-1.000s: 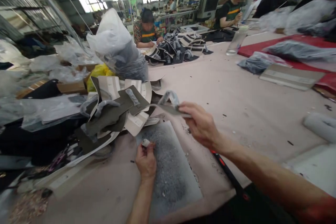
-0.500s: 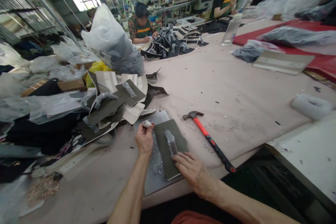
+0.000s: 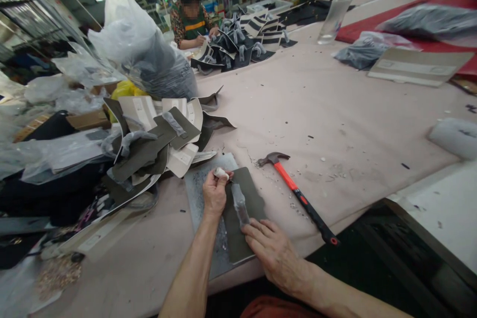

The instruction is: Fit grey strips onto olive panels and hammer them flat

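My left hand (image 3: 215, 194) is closed around a small white cylindrical thing (image 3: 220, 174), whose exact kind I cannot make out. It is over the top left edge of an olive-grey panel (image 3: 257, 191), close to the upper end of a plastic-wrapped strap (image 3: 239, 203) on the panel. The panel lies partly on a grey slab (image 3: 194, 186). With fingers stretched out, my right hand (image 3: 274, 248) lies flat on the panel's lower right edge, fingertips at the strap's lower end. A claw hammer (image 3: 298, 196) with a red and black handle lies to the right.
Piled panels (image 3: 156, 144) with wrapped straps lie to the left, before a stuffed plastic bag (image 3: 149, 49). Across the table (image 3: 261, 104) a person works by a heap of dark pieces (image 3: 238, 42). A clear bottle (image 3: 333, 17) stands at the far right.
My left hand has moved right with the white thing, from beside the panel to over its edge near the strap's upper end. My right hand stays on the panel. The view has shifted slightly.
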{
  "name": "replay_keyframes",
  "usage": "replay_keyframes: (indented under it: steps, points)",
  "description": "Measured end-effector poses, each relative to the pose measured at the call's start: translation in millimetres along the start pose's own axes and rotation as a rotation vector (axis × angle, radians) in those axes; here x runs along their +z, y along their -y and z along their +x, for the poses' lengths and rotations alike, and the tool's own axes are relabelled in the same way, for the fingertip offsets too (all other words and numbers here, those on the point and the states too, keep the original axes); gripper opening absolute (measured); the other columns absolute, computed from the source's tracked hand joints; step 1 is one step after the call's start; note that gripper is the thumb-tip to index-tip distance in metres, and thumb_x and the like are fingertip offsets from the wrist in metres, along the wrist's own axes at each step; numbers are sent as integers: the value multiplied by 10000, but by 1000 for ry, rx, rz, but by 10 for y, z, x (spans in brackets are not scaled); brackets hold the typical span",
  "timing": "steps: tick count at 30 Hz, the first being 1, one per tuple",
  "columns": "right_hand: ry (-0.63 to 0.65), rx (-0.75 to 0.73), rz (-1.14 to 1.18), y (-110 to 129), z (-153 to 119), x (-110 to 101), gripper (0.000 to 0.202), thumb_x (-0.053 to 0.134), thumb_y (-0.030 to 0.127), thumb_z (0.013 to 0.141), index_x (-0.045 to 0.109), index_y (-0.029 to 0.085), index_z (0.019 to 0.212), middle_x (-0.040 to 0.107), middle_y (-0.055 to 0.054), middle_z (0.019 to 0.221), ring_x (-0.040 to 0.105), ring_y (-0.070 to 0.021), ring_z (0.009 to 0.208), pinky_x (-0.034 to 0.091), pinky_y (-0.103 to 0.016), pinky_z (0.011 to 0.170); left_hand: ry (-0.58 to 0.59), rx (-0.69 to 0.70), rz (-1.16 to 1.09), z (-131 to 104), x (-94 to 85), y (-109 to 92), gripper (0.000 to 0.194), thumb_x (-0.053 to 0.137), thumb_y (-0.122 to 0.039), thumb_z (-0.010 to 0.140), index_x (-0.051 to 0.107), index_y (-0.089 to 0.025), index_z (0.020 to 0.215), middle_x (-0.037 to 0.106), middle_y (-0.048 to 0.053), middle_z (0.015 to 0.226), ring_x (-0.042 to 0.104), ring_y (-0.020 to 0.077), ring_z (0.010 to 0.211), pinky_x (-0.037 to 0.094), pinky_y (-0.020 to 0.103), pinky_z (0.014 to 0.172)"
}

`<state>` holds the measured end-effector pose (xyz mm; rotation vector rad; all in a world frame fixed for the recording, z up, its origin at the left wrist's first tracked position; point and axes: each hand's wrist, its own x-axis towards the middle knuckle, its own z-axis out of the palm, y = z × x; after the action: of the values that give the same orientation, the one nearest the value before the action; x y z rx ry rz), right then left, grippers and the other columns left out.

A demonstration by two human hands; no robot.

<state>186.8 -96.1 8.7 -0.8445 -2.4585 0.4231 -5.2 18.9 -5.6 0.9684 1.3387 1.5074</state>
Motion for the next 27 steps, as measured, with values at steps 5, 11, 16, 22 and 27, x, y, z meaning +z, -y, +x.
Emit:
replay_keyframes:
  steps: [5,11,16,22,27]
  points:
    - [-4,0,10,-13,15,-14,406,422,80,824,617,135,1175,650,-125,1275,532,-261,1236,413,-433,1028,4,7,51,-1,20,-11,241,693,-363,840,635,-169,971,741,45,917,717,195,863,570,328,859]
    - [-3,-2,17,-18,43,-49,405,421,69,812,621,133,1159,651,-110,1285,539,-268,1233,413,-426,1027,11,20,112,-10,35,-17,217,687,-345,848,646,-169,968,743,41,919,719,191,868,566,315,867]
    - [-20,-4,21,-29,40,-41,404,414,74,812,628,139,1149,660,-113,1266,546,-262,1222,426,-429,1020,6,27,112,-14,30,-19,210,683,-344,850,645,-168,958,746,44,912,720,192,863,564,321,871]
    - [33,10,59,-9,24,-21,407,434,77,819,611,123,1183,637,-126,1303,516,-280,1266,420,-465,1035,32,56,213,-21,41,-24,187,651,-332,866,642,-176,969,750,57,922,719,199,875,557,325,866]
    - [179,87,285,-47,60,-337,336,590,284,879,592,204,1206,620,-75,1323,520,-268,1274,394,-463,1090,22,192,469,-90,84,-49,136,596,-269,885,636,-199,995,754,54,931,709,199,876,544,310,833]
